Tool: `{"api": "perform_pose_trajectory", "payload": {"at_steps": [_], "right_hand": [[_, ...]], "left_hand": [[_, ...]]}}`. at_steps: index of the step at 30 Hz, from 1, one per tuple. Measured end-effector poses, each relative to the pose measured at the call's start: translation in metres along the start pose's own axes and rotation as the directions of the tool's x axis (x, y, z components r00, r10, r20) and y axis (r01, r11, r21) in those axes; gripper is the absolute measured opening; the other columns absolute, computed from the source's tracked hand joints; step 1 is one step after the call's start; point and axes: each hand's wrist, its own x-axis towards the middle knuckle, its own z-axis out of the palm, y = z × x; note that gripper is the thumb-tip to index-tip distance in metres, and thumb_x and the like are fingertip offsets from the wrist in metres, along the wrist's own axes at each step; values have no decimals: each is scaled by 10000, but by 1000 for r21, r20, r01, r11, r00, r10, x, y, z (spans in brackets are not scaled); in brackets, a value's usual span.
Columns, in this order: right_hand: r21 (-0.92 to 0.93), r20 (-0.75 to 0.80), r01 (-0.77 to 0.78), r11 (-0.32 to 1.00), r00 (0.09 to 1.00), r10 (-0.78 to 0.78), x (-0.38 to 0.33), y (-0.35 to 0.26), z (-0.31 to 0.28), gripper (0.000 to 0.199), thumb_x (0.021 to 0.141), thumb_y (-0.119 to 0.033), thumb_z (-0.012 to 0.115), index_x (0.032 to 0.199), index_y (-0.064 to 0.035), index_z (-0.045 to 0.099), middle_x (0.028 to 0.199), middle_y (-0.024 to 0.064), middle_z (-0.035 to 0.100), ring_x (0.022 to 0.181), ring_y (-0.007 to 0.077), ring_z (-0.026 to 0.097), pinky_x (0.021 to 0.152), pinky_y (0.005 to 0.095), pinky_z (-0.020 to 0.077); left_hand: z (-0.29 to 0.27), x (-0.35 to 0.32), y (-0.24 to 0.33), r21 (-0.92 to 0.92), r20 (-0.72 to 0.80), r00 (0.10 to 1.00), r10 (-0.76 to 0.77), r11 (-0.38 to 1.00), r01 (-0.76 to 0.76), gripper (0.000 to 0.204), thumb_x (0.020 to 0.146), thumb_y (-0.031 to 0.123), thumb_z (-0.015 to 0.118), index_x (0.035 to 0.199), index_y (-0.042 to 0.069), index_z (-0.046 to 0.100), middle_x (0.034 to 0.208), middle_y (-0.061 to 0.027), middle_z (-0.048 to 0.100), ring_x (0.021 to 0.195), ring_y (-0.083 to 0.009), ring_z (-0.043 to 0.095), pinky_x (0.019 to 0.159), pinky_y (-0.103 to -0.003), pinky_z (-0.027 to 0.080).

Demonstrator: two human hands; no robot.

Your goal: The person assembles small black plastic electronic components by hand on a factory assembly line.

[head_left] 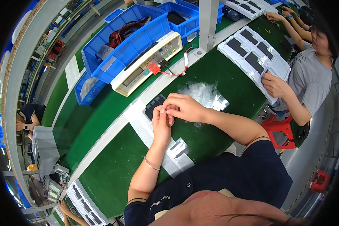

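Observation:
My left hand (162, 126) and my right hand (184, 107) meet above the green bench, fingertips pinched together. Whatever lies between them, if anything, is too small or hidden to make out. Just behind the fingers, dark flat pieces (151, 110) lie partly covered by my hands. Beneath my left wrist runs a white sheet (138, 127) across the bench. Nearer my body, a small flat dark piece (179, 149) rests on a pale, shiny patch. Beside my right hand spreads a loose heap of transparent plastic film pieces (203, 94).
A cream bench meter (147, 66) with red and black leads stands behind my hands, before blue bins (133, 41). A grey post (208, 26) rises nearby. At right, a co-worker's hand (277, 86) touches a white tray (237, 37) of dark flat parts. Another tray (76, 190) is lower left.

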Motion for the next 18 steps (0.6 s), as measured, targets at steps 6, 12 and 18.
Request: {"api": "perform_pose_trajectory", "payload": {"at_steps": [6, 12, 18], "right_hand": [[-3, -35, -9, 1000, 999, 9, 0, 3, -4, 84, 781, -51, 585, 856, -15, 575, 785, 61, 522, 642, 151, 548, 578, 264, 448], [82, 26, -51, 995, 998, 49, 2, 0, -4, 97, 771, -52, 571, 858, -9, 576, 809, 90, 555, 681, 191, 588, 611, 278, 476], [72, 27, -21, 997, 999, 19, 2, 3, -1, 99, 773, -43, 583, 869, -24, 581, 795, 63, 528, 670, 158, 565, 591, 257, 459]], "left_hand": [[1, 1, -2, -2, 10, 1000, 11, 1000, -11, 161, 948, 199, 359, 980, 62, 438, 701, -8, 442, 562, -79, 371, 526, -204, 321], [-2, -1, -2, 20, 40, 999, 6, 1000, -6, 170, 940, 238, 380, 992, 84, 432, 747, -4, 430, 580, -69, 350, 529, -197, 294], [-2, 0, -4, 61, 56, 998, 19, 998, -23, 193, 950, 248, 348, 1014, 78, 414, 762, -7, 435, 576, -62, 338, 513, -193, 285]]}}
